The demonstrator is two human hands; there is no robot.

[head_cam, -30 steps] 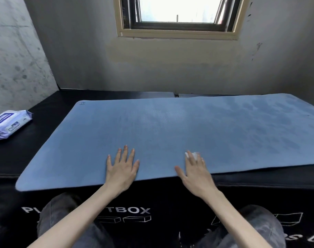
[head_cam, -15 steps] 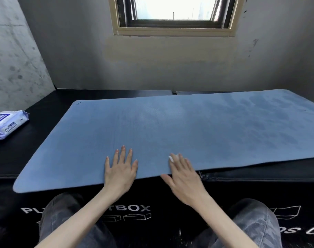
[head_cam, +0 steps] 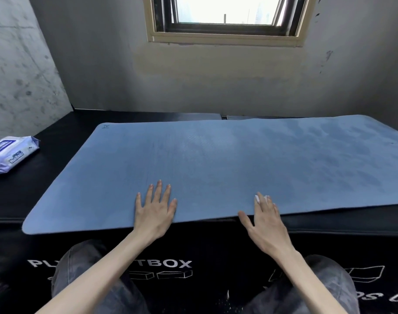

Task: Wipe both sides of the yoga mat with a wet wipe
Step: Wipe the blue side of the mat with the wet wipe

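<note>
A blue yoga mat lies flat across a black padded box, with darker damp patches on its right part. My left hand rests flat on the mat's near edge, fingers straight and spread. My right hand lies flat on the near edge further right, pressing a small white wet wipe under its fingertips. Only a bit of the wipe shows past the fingers. The thumb hangs over the mat's edge.
A pack of wet wipes lies on the black box at the far left. A grey wall with a window rises behind. My knees in grey trousers are below the box's front, which bears white lettering.
My right hand with the wipe slid left along the mat's near edge, then back to the right. My left hand has stayed in place.
</note>
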